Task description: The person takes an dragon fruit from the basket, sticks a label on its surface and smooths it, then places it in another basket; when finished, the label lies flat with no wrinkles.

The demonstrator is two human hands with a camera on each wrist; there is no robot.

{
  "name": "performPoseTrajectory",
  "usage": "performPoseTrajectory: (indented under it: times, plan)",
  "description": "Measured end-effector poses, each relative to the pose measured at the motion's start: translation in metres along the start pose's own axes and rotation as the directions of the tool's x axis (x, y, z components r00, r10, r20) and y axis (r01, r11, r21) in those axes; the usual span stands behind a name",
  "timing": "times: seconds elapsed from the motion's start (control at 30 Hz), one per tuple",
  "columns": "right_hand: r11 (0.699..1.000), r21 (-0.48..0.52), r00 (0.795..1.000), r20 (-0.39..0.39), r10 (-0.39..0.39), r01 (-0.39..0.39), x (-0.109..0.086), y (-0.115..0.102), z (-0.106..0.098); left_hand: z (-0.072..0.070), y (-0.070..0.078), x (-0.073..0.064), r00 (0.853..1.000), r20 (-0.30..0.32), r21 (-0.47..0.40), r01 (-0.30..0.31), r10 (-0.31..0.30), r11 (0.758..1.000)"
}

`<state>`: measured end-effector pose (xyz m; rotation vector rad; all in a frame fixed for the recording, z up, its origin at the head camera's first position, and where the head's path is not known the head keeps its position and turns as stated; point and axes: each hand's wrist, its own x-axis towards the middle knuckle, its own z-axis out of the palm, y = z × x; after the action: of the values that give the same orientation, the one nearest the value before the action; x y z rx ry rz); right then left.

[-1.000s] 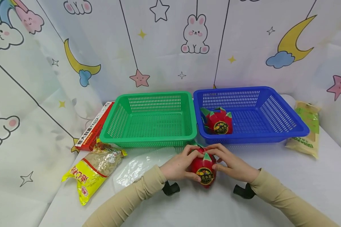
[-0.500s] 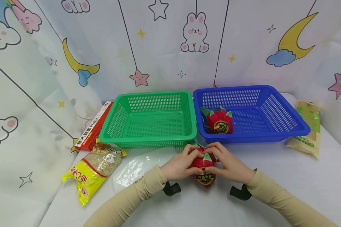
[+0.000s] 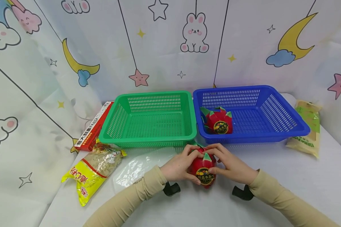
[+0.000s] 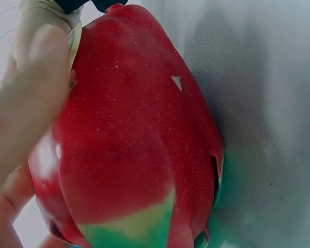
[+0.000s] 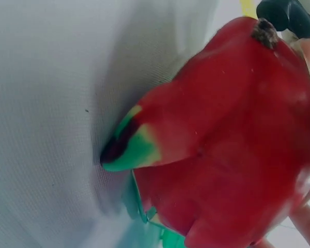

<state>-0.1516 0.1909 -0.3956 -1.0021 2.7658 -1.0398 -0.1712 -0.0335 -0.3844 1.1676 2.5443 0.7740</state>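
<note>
A red dragon fruit (image 3: 198, 163) with green-tipped scales lies on the white tabletop, in front of where two baskets meet. My left hand (image 3: 176, 165) grips its left side, fingers curled over the top and thumb low beside the round black-and-gold label (image 3: 204, 177). On the other side my right hand (image 3: 234, 165) holds the fruit, its thumb at the label's right edge. The left wrist view has the fruit's smooth red side (image 4: 134, 113) filling the middle, a thumb at left. In the right wrist view, a brown stem end (image 5: 265, 33) shows on the fruit.
Behind the hands stand a green basket (image 3: 148, 138) and a blue basket (image 3: 253, 137), the latter holding another dragon fruit (image 3: 220, 121). Left lie a red pasta box (image 3: 95, 126), a yellow food bag (image 3: 95, 170) and a clear plastic bag (image 3: 147, 160). A beige-green packet (image 3: 307, 129) is right.
Half a second ago both thumbs met on the label's upper part; now they have parted, the left one lower and the right one drawn back. The fruit stays in place.
</note>
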Motion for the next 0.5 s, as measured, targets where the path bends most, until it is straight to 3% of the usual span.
performPoseTrajectory:
  times: [0.17,0.5]
  plan:
    - [0.997,-0.061,0.998,-0.015,-0.055,0.054,-0.0002,0.0014,0.0031,0.0011,0.0001,0.0,1.0,-0.002,0.021,0.002,-0.002,1.0]
    - [0.995,0.04,0.996,-0.005,-0.089,0.089,-0.0008,0.007,0.0007,-0.0015,-0.0016,0.0002,1.0,0.0,0.049,-0.017,0.017,0.999]
